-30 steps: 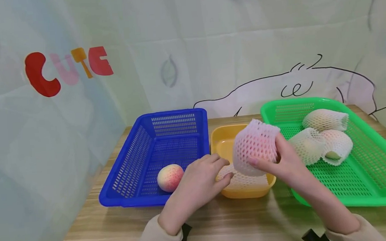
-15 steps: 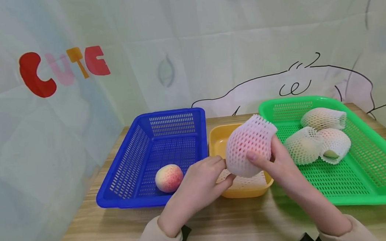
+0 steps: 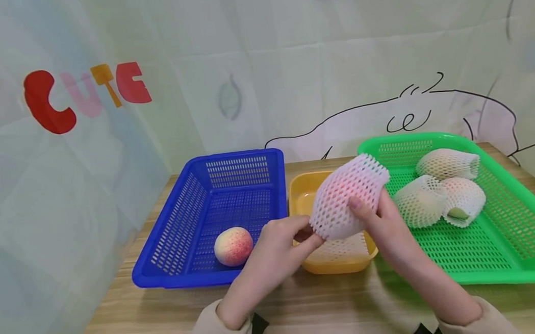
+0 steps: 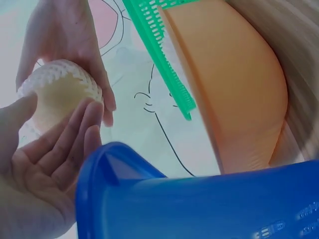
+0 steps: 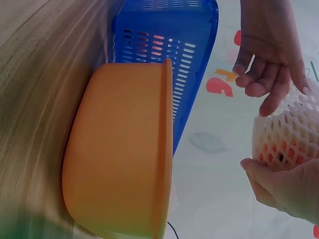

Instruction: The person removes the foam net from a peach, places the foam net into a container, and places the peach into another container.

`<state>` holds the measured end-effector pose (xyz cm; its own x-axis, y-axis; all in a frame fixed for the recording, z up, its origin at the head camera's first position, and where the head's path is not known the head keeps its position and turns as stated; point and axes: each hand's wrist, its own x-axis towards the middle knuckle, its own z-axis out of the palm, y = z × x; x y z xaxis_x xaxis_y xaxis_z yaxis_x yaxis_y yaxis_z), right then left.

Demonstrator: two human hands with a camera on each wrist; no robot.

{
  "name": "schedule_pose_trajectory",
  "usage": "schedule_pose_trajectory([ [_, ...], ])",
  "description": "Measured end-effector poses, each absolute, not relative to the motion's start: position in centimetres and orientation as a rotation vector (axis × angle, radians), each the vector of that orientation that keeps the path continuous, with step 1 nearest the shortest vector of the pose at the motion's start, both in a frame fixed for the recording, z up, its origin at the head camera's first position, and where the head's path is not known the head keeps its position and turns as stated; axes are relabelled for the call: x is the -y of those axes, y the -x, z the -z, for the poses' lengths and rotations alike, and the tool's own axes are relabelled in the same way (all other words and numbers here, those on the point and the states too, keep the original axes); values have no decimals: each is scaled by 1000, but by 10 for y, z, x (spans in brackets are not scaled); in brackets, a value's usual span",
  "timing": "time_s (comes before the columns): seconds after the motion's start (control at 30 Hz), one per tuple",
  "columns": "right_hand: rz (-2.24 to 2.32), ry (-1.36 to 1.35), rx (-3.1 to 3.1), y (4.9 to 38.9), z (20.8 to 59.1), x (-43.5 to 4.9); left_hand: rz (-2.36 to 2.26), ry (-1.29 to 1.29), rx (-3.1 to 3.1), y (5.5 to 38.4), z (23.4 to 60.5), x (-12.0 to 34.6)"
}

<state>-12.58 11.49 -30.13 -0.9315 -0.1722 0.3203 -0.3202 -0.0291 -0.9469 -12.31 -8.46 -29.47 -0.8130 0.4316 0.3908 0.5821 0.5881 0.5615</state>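
A peach in a white foam net is held above the yellow basin. My right hand grips the netted fruit from the right, thumb across the front. At the net's lower left end, my left hand pinches the rim between thumb and fingers. In the left wrist view, pale yellow fruit shows through the net's open end, between that thumb and fingertips. The yellow basin below holds flat white foam netting. A bare red-and-cream peach lies in the blue basket at left.
On the right, a green basket contains three foam-netted fruits. All the containers stand on a wood-grain table, with a printed cloth hanging behind.
My right hand has tilted the netted peach so its lower end points left. My left fingers, apart from it at first, now pinch the net's rim.
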Motion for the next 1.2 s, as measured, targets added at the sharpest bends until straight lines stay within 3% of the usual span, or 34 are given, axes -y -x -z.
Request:
schedule_pose_trajectory([
  [0.3, -2201, -588, 2048, 124, 304, -111, 1246, 729, 2720, 123, 297, 80],
  [1.2, -2280, -524, 2073, 118, 305, -101, 1213, 603, 2794, 126, 296, 83],
])
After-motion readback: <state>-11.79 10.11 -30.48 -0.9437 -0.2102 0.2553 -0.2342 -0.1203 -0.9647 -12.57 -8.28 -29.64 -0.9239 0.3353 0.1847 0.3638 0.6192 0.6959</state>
